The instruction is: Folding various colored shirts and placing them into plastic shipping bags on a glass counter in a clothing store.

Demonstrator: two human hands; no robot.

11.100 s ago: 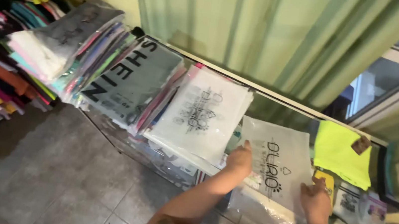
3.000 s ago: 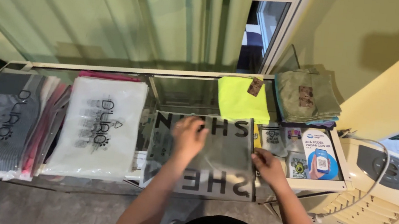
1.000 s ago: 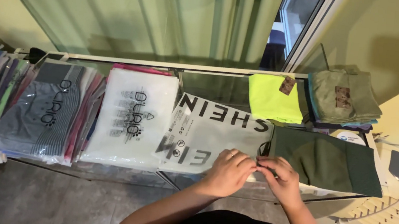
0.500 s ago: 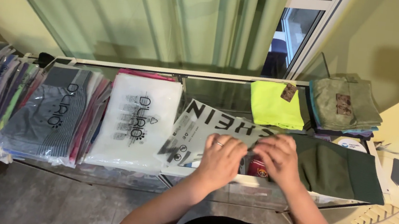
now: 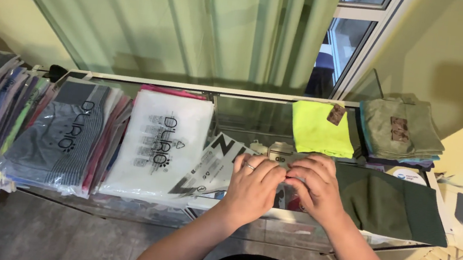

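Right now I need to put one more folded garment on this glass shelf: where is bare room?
One bare patch of glass shelf: behind both hands, between white printed plastic bag and neon-yellow folded cloth. Elsewhere crowded: bagged clothing stacks left, dark green folded garment and olive folded pile right.

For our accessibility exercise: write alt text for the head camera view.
Two hands, left hand and right hand, press together on a small packet on a glass shelf, beside a dark green garment and bagged clothes.

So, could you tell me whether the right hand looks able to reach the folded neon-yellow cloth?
Probably yes: the folded neon-yellow cloth lies uncovered just beyond the right hand, with nothing between them.
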